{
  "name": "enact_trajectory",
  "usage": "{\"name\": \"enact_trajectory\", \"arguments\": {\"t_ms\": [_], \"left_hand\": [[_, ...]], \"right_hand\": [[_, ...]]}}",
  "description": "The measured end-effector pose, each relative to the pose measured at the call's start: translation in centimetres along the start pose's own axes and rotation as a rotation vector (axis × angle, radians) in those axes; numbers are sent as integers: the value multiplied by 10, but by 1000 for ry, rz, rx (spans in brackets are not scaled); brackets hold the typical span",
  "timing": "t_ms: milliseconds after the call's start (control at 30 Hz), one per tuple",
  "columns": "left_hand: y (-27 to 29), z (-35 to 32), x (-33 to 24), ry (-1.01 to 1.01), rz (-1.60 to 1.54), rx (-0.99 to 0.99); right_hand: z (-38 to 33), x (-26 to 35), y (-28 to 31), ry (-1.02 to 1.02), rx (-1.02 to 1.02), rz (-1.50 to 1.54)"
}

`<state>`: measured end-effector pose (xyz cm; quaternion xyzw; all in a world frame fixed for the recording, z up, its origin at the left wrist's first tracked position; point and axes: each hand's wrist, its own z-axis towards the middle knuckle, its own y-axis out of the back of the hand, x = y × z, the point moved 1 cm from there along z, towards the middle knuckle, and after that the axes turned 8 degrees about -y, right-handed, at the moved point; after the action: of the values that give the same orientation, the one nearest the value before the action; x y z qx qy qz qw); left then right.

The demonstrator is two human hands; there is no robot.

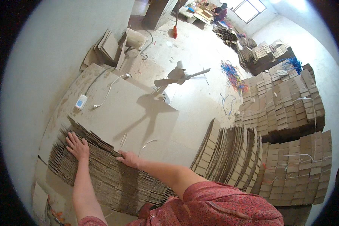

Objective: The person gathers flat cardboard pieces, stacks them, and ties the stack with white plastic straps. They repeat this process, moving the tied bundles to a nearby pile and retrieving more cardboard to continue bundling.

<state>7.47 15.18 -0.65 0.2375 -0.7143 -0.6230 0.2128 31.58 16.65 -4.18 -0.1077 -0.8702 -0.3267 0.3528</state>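
A long row of grey-brown folded cardboard pieces [113,177], packed on edge, lies on the table in front of me. My left hand [79,148] rests on its left part, fingers spread. At the row's far edge is my right hand [130,159], with fingers curled against a cardboard piece [101,142] that slants out of the row. The undersides of the right fingers are hidden. Just beyond that hand, thin white strips [148,143] lie on the table.
A bare-bladed fan [179,75] stands beyond the table [139,113]. A white power strip [81,101] and cables lie at the left. Stacked cardboard bundles [282,98] fill the right side, and more cardboard [233,150] stands nearer. Blue and red strapping [231,75] litters the floor. Another person [221,13] is far back.
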Motion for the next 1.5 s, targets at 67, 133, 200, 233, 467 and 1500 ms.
{"name": "enact_trajectory", "arguments": {"t_ms": [67, 133, 200, 233, 467, 1500], "left_hand": [[2, 1, -1, 4, 14, 10], [2, -1, 0, 7, 20, 7], [-1, 0, 0, 5, 29, -7], [-3, 0, 0, 1, 33, -13], [-9, 3, 5, 4, 35, -49], [13, -73, 40, -3, -165, -323]], "right_hand": [[-4, -1, 3, 3, -26, -30], [-12, 2, 6, -17, -77, -2], [-6, -7, 1, -32, -95, 33], [-4, -11, 0, -41, -105, 52], [-6, 3, 18, -54, 52, -111], [-74, 10, -12, -194, 236, -133]]}}
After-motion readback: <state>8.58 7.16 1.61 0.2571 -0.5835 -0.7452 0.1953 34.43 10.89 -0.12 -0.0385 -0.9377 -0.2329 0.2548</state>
